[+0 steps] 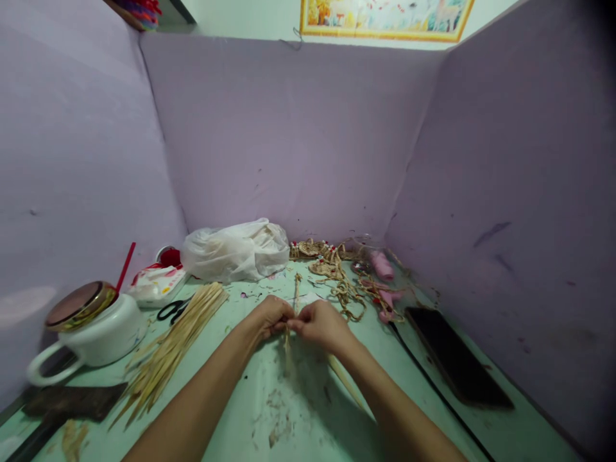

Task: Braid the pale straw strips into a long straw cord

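Observation:
My left hand [270, 316] and my right hand [321, 325] meet over the middle of the green table [308, 423], fingers pinched together on a thin bundle of pale straw strands [287, 350]. One end of the strands sticks up between the hands toward a braided tip [297, 289]; the other ends trail down toward me. A larger bundle of loose straw [176, 346] lies on the table to the left of my left forearm.
A white lidded mug [91, 330] with a red straw stands far left. Black scissors [174, 310], a white plastic bag [235, 251], finished braided straw pieces [337, 273], a pink glue gun [385, 298] and a dark phone [455, 359] lie around. Purple partition walls enclose the table.

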The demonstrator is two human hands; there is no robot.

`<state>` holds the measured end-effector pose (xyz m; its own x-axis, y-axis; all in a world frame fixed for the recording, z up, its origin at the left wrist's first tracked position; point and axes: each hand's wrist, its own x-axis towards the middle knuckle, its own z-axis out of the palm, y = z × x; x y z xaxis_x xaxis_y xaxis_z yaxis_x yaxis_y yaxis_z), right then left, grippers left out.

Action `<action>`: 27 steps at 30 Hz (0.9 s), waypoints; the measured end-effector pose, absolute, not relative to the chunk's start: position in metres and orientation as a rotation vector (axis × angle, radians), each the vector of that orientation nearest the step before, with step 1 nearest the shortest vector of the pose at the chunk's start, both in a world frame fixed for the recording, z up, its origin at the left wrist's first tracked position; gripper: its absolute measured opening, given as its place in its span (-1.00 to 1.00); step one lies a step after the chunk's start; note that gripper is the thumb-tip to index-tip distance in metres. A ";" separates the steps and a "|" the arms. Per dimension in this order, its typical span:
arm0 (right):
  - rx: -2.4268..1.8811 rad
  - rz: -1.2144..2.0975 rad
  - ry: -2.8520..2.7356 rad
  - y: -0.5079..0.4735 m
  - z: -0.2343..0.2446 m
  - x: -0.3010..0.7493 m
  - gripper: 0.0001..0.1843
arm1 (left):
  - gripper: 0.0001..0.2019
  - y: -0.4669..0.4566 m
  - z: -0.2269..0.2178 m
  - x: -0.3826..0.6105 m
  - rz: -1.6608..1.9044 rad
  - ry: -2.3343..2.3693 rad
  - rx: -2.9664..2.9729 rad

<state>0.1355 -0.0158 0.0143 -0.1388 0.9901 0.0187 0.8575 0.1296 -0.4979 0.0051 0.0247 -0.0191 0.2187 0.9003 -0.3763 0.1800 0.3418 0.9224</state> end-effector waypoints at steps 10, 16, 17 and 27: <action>-1.495 1.454 -1.199 0.008 -0.013 0.134 -0.86 | -0.90 0.027 -0.020 0.001 0.624 1.199 1.183; -1.505 1.487 -1.142 -0.001 -0.019 0.124 -0.87 | -0.98 0.023 -0.017 0.004 0.655 1.249 1.263; -1.526 1.444 -1.173 0.000 -0.022 0.125 -0.88 | -0.97 0.022 -0.015 0.005 0.652 1.270 1.291; -1.519 1.276 -1.268 0.003 -0.032 0.127 -0.89 | -0.92 0.019 0.004 0.007 0.437 1.709 1.709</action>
<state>0.1273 0.0035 -0.0324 0.0040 0.9765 -0.2153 0.2092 -0.2114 -0.9548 0.0075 0.0189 0.0039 0.0845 0.9717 -0.2207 0.7464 0.0849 0.6600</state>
